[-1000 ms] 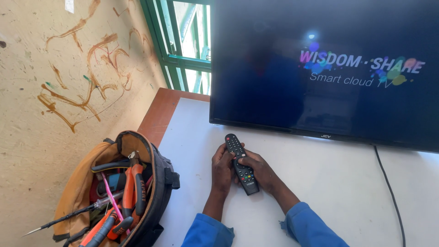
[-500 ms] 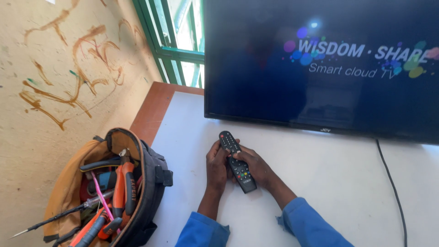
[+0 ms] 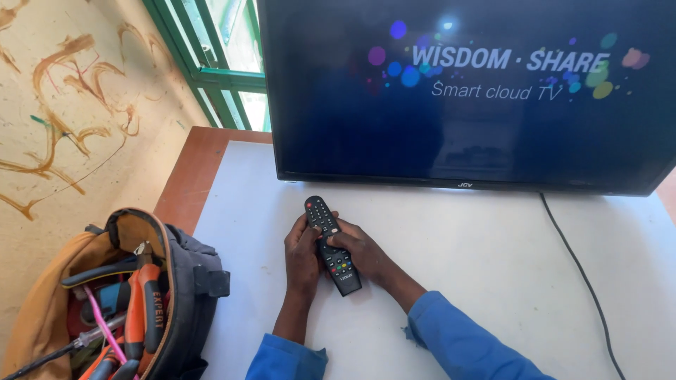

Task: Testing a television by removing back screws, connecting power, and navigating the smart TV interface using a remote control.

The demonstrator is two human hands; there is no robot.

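Head view: both hands are wrapped round a black remote control [image 3: 332,245], low over the white desk [image 3: 493,267] just in front of the television [image 3: 479,91]. The left hand [image 3: 303,257] clasps its left edge, fingers curled shut on it; the right hand [image 3: 355,252] grips from the other side, thumb seemingly on the buttons — a two-handed hold that looks meant to steady it for pressing. Its long axis runs up the frame, tilted slightly left, with the far end aimed toward the lit screen. Left of the desk an open tool bag [image 3: 120,295] bristles with pliers and screwdrivers, and a black cable [image 3: 577,267] trails off the television.
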